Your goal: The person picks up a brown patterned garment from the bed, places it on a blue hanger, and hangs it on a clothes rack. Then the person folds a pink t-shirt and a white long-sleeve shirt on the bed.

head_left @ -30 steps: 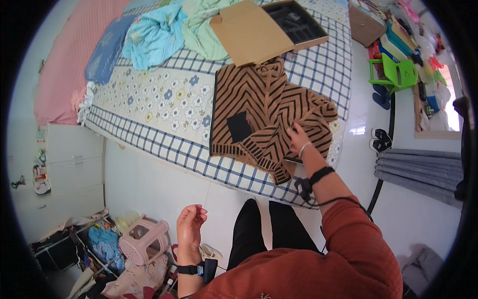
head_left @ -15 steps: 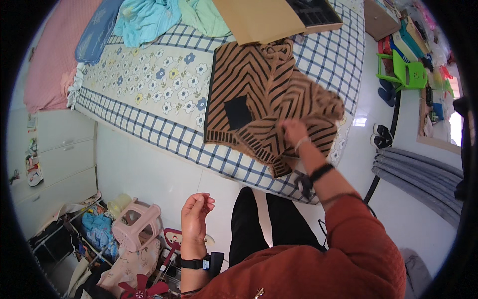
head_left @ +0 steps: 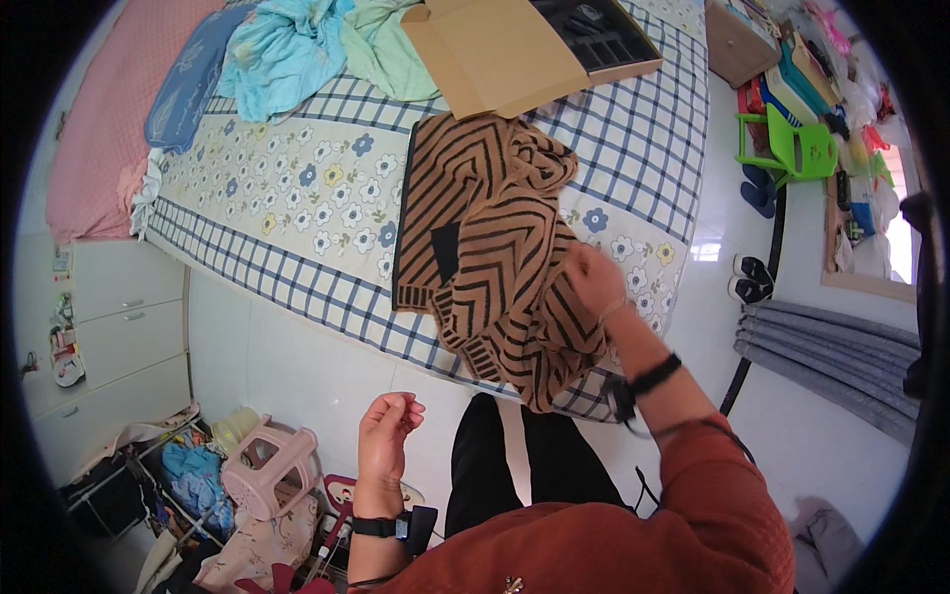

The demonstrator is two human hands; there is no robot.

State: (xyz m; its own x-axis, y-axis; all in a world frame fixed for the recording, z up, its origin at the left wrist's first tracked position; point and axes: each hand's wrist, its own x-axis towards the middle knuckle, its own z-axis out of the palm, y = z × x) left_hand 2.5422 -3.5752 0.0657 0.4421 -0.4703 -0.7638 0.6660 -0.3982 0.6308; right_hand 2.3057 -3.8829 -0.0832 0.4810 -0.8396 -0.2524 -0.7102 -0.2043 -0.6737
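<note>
One hand, your right hand (head_left: 592, 279), pinches the striped sweater (head_left: 495, 238) on the bed (head_left: 297, 188); your left hand (head_left: 384, 436) hangs empty, fingers curled. Single-handed, the overhanging sweater could slide off.

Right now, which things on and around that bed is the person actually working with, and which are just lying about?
In hand: brown knitted garment with black stripes, right hand on it; left hand empty.
Lying about: open cardboard box, crumpled light blue cloth, pink plastic stool, green plastic chair.
</note>
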